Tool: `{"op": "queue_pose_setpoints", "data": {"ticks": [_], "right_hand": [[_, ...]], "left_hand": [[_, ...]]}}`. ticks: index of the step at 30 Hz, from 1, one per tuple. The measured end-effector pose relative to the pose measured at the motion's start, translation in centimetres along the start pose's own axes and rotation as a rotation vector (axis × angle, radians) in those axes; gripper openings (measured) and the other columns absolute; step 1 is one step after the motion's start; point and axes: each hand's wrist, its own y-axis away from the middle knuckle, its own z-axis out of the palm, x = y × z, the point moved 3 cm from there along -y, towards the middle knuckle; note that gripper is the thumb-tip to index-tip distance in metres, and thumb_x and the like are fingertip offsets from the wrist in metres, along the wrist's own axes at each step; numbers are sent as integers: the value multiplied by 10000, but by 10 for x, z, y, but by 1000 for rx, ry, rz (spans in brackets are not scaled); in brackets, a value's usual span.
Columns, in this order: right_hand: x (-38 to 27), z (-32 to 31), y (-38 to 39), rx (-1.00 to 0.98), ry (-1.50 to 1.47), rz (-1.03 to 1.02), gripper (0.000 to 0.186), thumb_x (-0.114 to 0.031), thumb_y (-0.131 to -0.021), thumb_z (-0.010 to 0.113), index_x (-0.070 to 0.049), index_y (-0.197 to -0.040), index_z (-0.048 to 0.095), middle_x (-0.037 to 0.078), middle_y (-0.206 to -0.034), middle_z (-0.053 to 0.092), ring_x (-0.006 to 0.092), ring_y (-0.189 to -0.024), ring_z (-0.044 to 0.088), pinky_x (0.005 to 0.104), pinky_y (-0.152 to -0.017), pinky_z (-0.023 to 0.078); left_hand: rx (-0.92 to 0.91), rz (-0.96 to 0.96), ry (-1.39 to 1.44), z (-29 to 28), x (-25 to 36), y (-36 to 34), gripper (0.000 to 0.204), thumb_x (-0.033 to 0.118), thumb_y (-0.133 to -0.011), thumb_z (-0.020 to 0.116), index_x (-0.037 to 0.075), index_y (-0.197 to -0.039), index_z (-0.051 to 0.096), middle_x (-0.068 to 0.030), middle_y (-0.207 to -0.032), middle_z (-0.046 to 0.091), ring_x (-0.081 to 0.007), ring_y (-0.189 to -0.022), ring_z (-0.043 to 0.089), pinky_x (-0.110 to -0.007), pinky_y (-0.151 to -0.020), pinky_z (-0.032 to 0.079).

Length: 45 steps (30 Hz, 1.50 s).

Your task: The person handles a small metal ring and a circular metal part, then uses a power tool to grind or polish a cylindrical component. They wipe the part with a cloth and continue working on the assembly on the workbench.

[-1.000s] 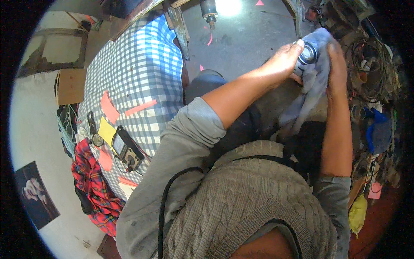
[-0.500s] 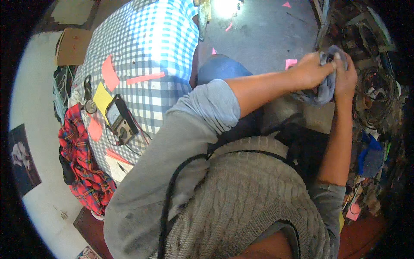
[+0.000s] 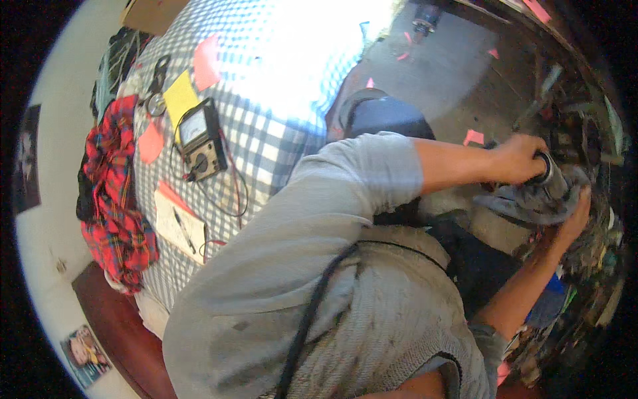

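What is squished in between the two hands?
In the head view, a grey cloth lies between the left hand and the right hand, wrapped around a dark round object gripped by the left hand.

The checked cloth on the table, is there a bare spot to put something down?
Yes: the bright middle of the checked cloth, right of the meter and pink notes, is bare. The left edge is crowded with meter, wires, notepad and plaid shirt.
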Motion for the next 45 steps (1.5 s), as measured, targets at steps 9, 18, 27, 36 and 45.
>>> {"op": "queue_pose_setpoints", "data": {"ticks": [9,18,27,36,45], "right_hand": [[-1,-40,-22,-35,-412,451,595,-461,-1087,385,-13,-1454,521,189,-1439,559,361,-1282,567,498,-1116,438],[-15,-118,-60,137,334,-236,427,-250,-990,647,12,-1326,647,154,-1301,666,257,-1226,598,361,-1077,447],[28,-190,-60,152,287,-416,358,-277,-982,687,2,-1206,703,82,-1123,731,173,-1026,653,305,-943,498],[66,-128,-11,-450,842,-222,453,-417,-922,700,-112,-1257,703,213,-1177,707,412,-1065,684,469,-953,536],[-8,24,43,-402,684,-692,787,-225,-804,830,-214,-1496,457,158,-1196,566,385,-1076,635,464,-873,555]], "left_hand": [[160,-28,89,-20,-3,-13,258,59,-887,595,-47,-1109,672,-261,-837,711,-332,-616,730,-453,-621,603],[147,-422,481,-42,-41,-35,314,109,-1025,559,-83,-1274,541,-229,-1099,687,-338,-936,742,-405,-686,667],[-79,-228,228,-13,-13,-29,276,198,-1045,603,-1,-1235,632,-98,-1062,724,-175,-974,727,-356,-853,638],[-130,-278,334,4,-18,-25,315,184,-1015,654,-57,-1217,632,-150,-1098,722,-204,-965,739,-325,-843,651],[-193,-159,253,12,-42,-18,273,164,-934,744,41,-1167,672,-60,-978,733,-137,-839,702,-296,-727,587]]}}
